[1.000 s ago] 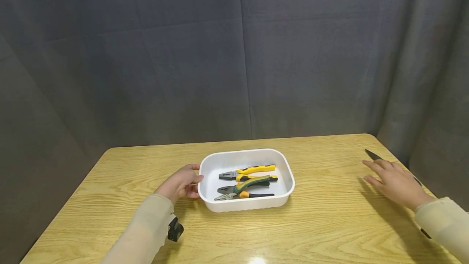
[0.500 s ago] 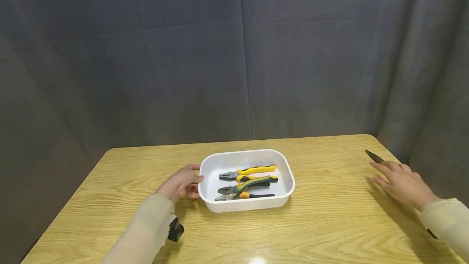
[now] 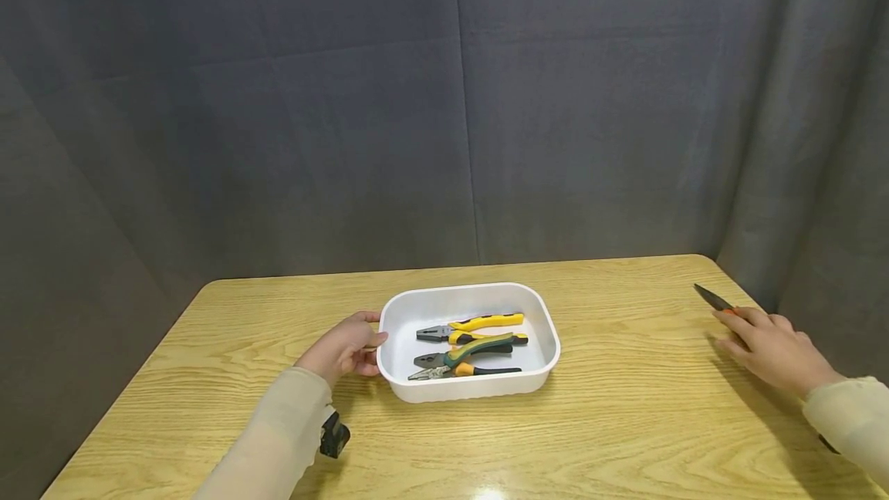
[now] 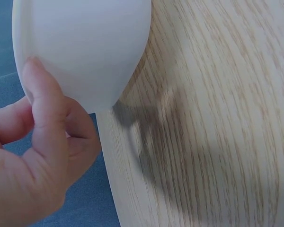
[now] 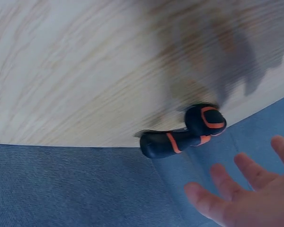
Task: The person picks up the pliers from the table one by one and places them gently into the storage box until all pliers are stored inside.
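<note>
My left hand (image 3: 346, 346) grips the left end of a white plastic tray (image 3: 467, 390), thumb on the rim and fingers curled outside below it. In the left wrist view the thumb presses the wall of the tray (image 4: 90, 52). At the table's right edge, my right hand (image 3: 774, 349) hovers over long-nose pliers (image 3: 710, 297), fingers extended. Their dark pointed nose and a bit of orange show past the fingers; the hand covers the rest. The right wrist view shows the black-and-orange handles (image 5: 163, 143) at the table edge, apart from the spread fingers (image 5: 222, 182).
Inside the tray lie yellow-and-black pliers (image 3: 486, 322), green-handled pliers (image 3: 479, 346) and orange-and-black pliers (image 3: 486, 369), partly overlapping. The wood table (image 3: 625, 423) extends to a dark grey curtain (image 3: 347, 114) behind and at both sides.
My right hand has shifted to the right and slightly down along the pliers, uncovering more of their nose and some orange. The left hand and tray stay nearly still.
</note>
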### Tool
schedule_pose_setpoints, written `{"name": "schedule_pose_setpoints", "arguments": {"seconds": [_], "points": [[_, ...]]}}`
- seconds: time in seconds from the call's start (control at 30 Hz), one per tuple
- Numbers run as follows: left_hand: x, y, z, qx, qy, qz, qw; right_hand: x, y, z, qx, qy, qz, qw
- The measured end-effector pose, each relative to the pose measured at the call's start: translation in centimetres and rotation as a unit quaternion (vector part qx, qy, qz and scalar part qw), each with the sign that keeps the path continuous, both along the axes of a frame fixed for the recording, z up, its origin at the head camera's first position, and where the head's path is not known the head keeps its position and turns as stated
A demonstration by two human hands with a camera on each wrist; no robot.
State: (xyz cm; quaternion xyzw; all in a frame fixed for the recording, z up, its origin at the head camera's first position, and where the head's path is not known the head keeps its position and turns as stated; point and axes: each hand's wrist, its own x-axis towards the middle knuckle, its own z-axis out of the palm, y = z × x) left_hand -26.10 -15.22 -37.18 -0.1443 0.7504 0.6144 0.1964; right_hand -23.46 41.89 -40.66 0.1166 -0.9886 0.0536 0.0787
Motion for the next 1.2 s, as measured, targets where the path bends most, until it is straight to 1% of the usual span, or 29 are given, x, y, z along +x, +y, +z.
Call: {"name": "schedule_pose_setpoints", "arguments": {"seconds": [0.2, 0.33, 0.5, 0.8, 1.0, 1.1, 1.2], "points": [[0.0, 0.1, 0.1, 0.001, 0.0, -0.001, 1.0, -0.2, 0.7, -0.2, 0.009, -0.035, -0.032, 0.9988], [0.0, 0.1, 0.1, 0.001, 0.004, -0.003, 1.0, -0.4, 1.3, -0.5, 0.013, -0.062, -0.056, 0.9964], [-0.1, 0.2, 0.1, -0.001, 0.005, -0.006, 1.0, -0.6, 2.1, -0.9, 0.024, -0.085, -0.074, 0.9933], [-0.1, 0.2, 0.2, -0.003, 0.006, -0.002, 1.0, -1.0, 2.6, -0.9, 0.015, -0.103, -0.084, 0.991], [0.0, 0.3, 0.2, 0.002, 0.006, -0.004, 1.0, -1.3, 3.2, -1.0, -0.007, -0.128, -0.088, 0.9879], [0.0, 0.4, 0.3, -0.001, 0.005, -0.003, 1.0, -1.6, 3.8, -1.3, -0.016, -0.141, -0.085, 0.9863], [0.0, 0.4, 0.4, -0.001, 0.004, 0.0, 1.0, -1.9, 4.0, -1.3, -0.018, -0.141, -0.073, 0.9872]]}}
